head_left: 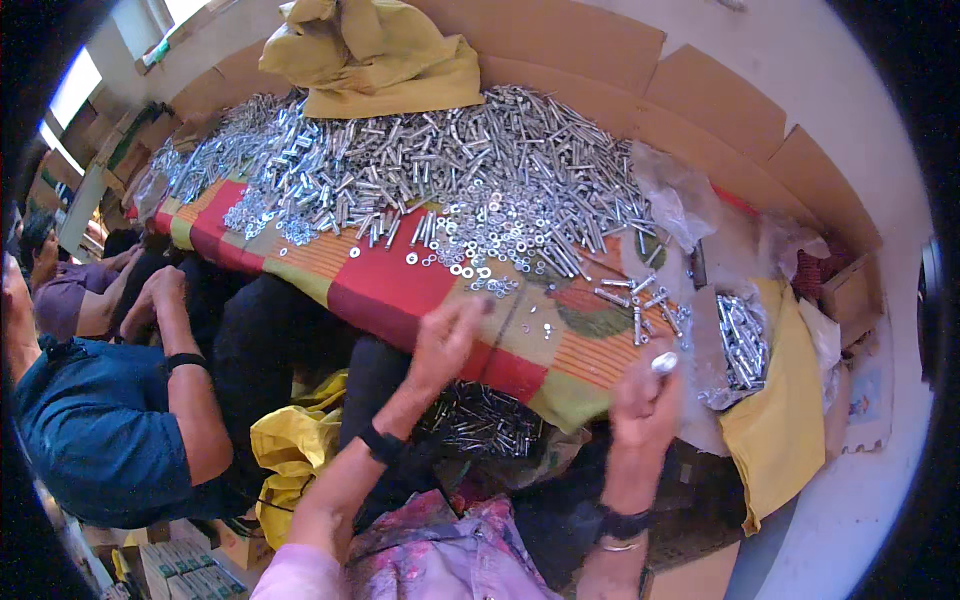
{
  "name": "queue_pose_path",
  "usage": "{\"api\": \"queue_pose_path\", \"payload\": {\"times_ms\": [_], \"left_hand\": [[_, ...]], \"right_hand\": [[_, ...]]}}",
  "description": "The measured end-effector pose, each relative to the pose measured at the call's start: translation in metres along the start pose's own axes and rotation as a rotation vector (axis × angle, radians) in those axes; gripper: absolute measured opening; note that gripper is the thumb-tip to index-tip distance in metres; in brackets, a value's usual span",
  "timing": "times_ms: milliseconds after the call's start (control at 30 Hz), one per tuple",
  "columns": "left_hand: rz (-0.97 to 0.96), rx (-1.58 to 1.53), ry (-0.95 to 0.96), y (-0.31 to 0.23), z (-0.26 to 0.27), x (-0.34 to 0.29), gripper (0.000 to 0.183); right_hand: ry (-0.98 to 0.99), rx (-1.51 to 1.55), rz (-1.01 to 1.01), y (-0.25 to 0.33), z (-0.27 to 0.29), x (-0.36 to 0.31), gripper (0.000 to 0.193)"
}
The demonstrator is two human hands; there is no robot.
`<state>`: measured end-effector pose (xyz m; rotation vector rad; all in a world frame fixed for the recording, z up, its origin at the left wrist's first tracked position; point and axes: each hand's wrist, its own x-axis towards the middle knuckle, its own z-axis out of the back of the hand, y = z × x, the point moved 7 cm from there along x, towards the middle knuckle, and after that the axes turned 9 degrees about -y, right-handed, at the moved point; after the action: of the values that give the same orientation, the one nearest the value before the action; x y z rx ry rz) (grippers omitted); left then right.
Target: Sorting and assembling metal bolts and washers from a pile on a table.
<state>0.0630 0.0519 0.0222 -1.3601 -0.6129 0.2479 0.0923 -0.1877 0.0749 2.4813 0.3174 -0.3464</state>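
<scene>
The worktop (390,298), covered with a checked cloth, extends ahead of both hands and to their left. A cardboard wall (570,42) stands along its far edge, probably to keep loose hardware from sliding off. A co-worker (115,435) sits to the left of the left hand.

The metal heap (500,150), made up of rods and sleeves, lies beyond both hands, banked against the cardboard wall; this likely leaves the near strip free for handling. A yellow sack (385,65) rests at its back. A yellow sheet (775,410) hangs to the right of the right hand. Beside that hand, a plastic-lined box (708,325) contains bolts (742,345), presumably placed there for a short reach.

The left hand (447,345) is above the near edge of the worktop, fingers drawn in; blur prevents telling whether it grips anything. The right hand (643,405) is closed around a shiny metal piece (664,363), its bright end exposed at the top, perhaps to keep that end accessible.

Loose bolts (640,300) lie just beyond the right hand. Washers (495,225), the smallest stock, are spread beyond the left hand, apparently thinned out for single pick-up.
</scene>
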Motion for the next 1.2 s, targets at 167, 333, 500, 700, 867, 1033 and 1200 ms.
{"api": "queue_pose_path", "payload": {"times_ms": [167, 333, 500, 700, 867, 1033, 1200], "left_hand": [[-0.071, 0.23, -0.256, 0.021, 0.056, 0.068, 0.023], [-0.251, 0.386, -0.393, 0.05, 0.09, 0.122, 0.02], [-0.57, 0.794, -0.392, 0.048, 0.088, 0.165, 0.025], [-0.487, 1.008, -0.33, 0.054, 0.079, 0.18, 0.031], [-0.403, 0.949, -0.178, 0.049, 0.069, 0.169, 0.022], [0.078, 0.003, -0.23, 0.035, 0.068, 0.121, 0.016], [0.283, -0.29, -0.108, 0.021, 0.04, 0.06, 0.014]], "right_hand": [[-0.224, -0.723, 0.621, 0.066, 0.016, 0.043, 0.022], [-0.088, -0.875, 0.553, 0.042, -0.014, 0.045, 0.032], [0.135, -1.181, 0.134, -0.042, -0.009, 0.053, 0.03], [0.161, -0.783, -0.154, -0.078, 0.006, 0.069, 0.028], [-0.036, -0.535, -0.212, -0.081, 0.002, 0.067, 0.03], [-0.101, -0.522, -0.164, -0.08, 0.016, 0.073, 0.032], [0.188, -0.625, -0.25, -0.094, 0.003, 0.065, 0.025]]}}
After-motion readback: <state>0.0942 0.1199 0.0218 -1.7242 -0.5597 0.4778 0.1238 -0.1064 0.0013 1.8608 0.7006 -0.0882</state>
